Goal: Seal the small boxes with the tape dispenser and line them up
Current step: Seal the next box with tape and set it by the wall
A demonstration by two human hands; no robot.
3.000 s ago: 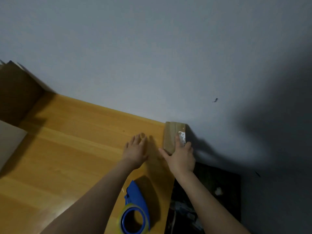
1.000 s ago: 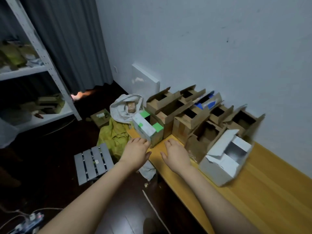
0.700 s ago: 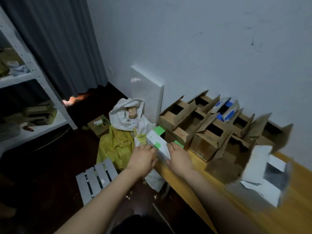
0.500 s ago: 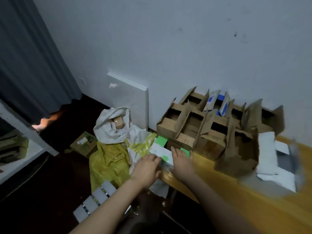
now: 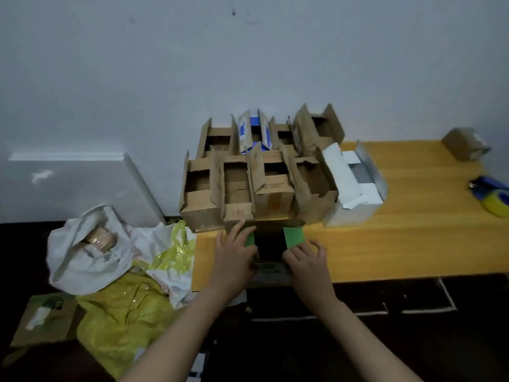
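Note:
A small white box with green flaps (image 5: 294, 237) stands open at the front edge of the yellow wooden table (image 5: 399, 244). My left hand (image 5: 234, 257) grips its left side and my right hand (image 5: 305, 260) grips its right side. Behind it several brown cardboard boxes (image 5: 259, 172) with raised flaps crowd against the wall, with an open white box (image 5: 355, 183) to their right. A taped brown box (image 5: 465, 144) sits at the far right by the wall. The blue tape dispenser (image 5: 493, 194) with yellow tape lies at the right edge, away from both hands.
On the dark floor to the left lie a white bag (image 5: 91, 244) holding a tape roll, a yellow plastic bag (image 5: 124, 312) and a flat cardboard piece (image 5: 44, 318). A white board (image 5: 82, 183) leans against the wall.
The view swung from the taped box at the table's right end to the pile at its left end. Both hands took the green-flapped box and drew it to the front edge.

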